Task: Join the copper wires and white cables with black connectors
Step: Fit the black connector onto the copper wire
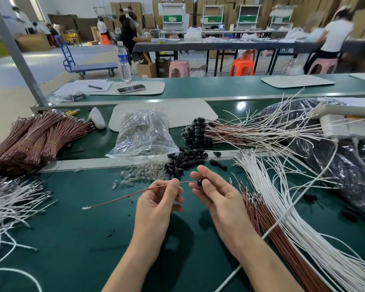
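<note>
From the head view, two hands work above the green table (72,228). The left hand (156,204) pinches one copper wire (124,196) between thumb and forefinger, with the other fingers curled loosely beneath. The wire slants down to the left, and its bare pale tip hangs just above the table. The right hand (216,197) grips one black connector (199,182) between thumb and fingertips. The wire's upper end meets that connector; I cannot tell whether it is seated inside.

Just beyond the hands lies a heap of loose black connectors (183,159), too many to count. Beside it on the left is a scatter of small clear bulbs (141,175), and behind those one clear plastic bag (143,133).

At the right, a fan of white cables (282,197) lies over a sheaf of copper wires (261,213). At far left are tied bundles of copper wires (30,140) and more loose white cables (9,199). Finished pairs with connectors fitted (198,131) are stacked behind the heap of connectors.

On the far bench stand one water bottle (123,62), one phone (131,88) and one pen (94,87).
</note>
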Demonstrator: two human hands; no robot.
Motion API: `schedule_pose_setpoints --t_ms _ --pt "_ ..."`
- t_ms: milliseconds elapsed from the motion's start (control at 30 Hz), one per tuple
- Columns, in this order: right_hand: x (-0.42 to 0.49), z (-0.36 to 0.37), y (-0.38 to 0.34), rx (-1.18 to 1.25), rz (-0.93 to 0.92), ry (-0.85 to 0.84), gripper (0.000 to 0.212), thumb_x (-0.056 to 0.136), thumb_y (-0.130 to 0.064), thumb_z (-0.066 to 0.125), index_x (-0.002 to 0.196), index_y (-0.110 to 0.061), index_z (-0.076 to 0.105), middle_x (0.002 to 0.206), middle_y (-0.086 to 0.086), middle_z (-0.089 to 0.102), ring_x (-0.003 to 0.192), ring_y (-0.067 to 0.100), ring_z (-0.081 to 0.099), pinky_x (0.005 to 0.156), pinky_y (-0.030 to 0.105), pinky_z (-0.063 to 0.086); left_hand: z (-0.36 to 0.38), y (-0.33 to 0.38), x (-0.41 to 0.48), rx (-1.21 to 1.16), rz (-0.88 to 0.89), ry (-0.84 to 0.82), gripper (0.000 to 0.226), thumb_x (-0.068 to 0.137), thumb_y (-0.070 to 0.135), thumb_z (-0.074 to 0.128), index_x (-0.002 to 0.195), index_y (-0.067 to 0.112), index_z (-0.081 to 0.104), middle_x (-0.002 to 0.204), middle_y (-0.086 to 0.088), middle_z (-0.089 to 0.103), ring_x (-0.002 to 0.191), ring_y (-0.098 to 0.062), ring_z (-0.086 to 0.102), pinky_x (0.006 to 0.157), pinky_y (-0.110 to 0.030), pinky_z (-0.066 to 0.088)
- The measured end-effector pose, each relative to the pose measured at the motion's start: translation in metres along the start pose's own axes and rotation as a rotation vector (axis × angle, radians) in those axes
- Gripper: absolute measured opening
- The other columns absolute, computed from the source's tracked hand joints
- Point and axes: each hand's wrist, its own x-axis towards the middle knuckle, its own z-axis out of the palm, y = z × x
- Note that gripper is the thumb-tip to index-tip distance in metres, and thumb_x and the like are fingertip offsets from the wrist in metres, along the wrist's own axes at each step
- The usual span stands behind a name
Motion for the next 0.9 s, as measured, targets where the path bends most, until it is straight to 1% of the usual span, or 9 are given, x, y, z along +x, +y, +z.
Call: schedule_pose_setpoints --t_ms 33,67,133,300,367,467,633,767,900 --pt "0.0 0.0003 -0.0004 0.027 0.011 -0.016 0.03 0.094 -0.005 0.057 0.12 -0.013 0.069 0.113 0.011 0.075 0.096 0.02 0.073 0.08 0.021 0.057 -0.0002 0.0 0.0003 -0.001 0.001 0.006 0.018 0.085 0.039 0.069 0.076 0.023 0.072 0.079 -0.004 0.071 0.068 -0.014 0.064 0.06 -0.024 0.055" --pt "-0.0001 0.0009 -0.0008 0.06 0.022 -0.03 0.031 0.093 -0.005 0.057 0.121 -0.012 0.068 0.115 0.011 0.074 0.098 0.021 0.073 0.08 0.022 0.057 -0.0005 0.0 0.0003 -0.001 0.003 0.008 0.019 0.085 0.038 0.069 0.076 0.023 0.072 0.079 -0.005 0.071 0.068 -0.014 0.064 0.059 -0.025 0.055" --pt "-0.0007 0.0026 -0.0016 0.11 0.039 -0.05 0.033 0.087 -0.01 0.06 0.119 -0.01 0.068 0.118 0.011 0.073 0.1 0.022 0.073 0.08 0.023 0.058 -0.0008 0.0001 0.0005 -0.001 0.004 0.009 0.019 0.086 0.038 0.069 0.076 0.022 0.072 0.079 -0.005 0.071 0.069 -0.014 0.064 0.059 -0.025 0.055" --pt "-0.0019 0.0047 -0.0003 0.111 0.036 -0.086 0.02 0.085 -0.011 0.063 0.097 -0.018 0.078 0.12 0.011 0.072 0.102 0.022 0.072 0.083 0.022 0.057 -0.0015 0.0005 -0.0002 0.012 0.006 0.015 0.018 0.086 0.039 0.068 0.076 0.024 0.072 0.081 -0.004 0.072 0.07 -0.014 0.065 0.061 -0.026 0.056" --pt "-0.0017 0.005 0.0013 0.12 0.036 -0.087 0.019 0.082 -0.008 0.065 0.099 -0.012 0.073 0.119 0.011 0.073 0.102 0.023 0.073 0.082 0.023 0.057 -0.0016 0.001 0.0001 0.012 0.009 0.02 0.017 0.086 0.038 0.068 0.076 0.025 0.072 0.081 -0.005 0.072 0.07 -0.014 0.065 0.06 -0.026 0.056" --pt "-0.0018 0.0047 0.0032 0.121 0.044 -0.097 0.024 0.078 -0.005 0.069 0.102 -0.008 0.066 0.119 0.012 0.073 0.103 0.024 0.073 0.081 0.023 0.057 -0.0013 0.0014 0.0005 0.011 0.013 0.022 0.018 0.086 0.038 0.067 0.076 0.023 0.072 0.083 -0.006 0.073 0.07 -0.015 0.066 0.06 -0.026 0.055" --pt "-0.003 0.0051 0.0044 0.092 0.046 -0.13 0.03 0.077 -0.006 0.071 0.106 -0.01 0.065 0.121 0.011 0.072 0.106 0.024 0.072 0.083 0.023 0.057 -0.0021 -0.0001 0.0021 -0.024 -0.007 0.028 0.021 0.085 0.04 0.068 0.077 0.022 0.073 0.084 -0.01 0.072 0.07 -0.017 0.065 0.059 -0.026 0.054" --pt "-0.0025 0.0058 0.0046 0.056 0.044 -0.139 0.032 0.077 -0.009 0.072 0.107 -0.013 0.065 0.121 0.01 0.072 0.107 0.022 0.071 0.085 0.024 0.056 -0.0026 -0.0012 0.0024 -0.029 -0.028 0.0 0.021 0.083 0.041 0.069 0.077 0.021 0.073 0.083 -0.008 0.072 0.069 -0.016 0.065 0.059 -0.026 0.055" --pt "-0.0017 0.0041 0.0041 0.052 0.053 -0.133 0.033 0.077 -0.012 0.072 0.109 -0.01 0.064 0.121 0.01 0.073 0.104 0.02 0.072 0.084 0.024 0.057 -0.0023 -0.0043 0.0025 -0.006 -0.016 -0.002 0.026 0.086 0.038 0.066 0.088 0.012 0.07 0.082 -0.007 0.072 0.067 -0.015 0.064 0.057 -0.026 0.054"
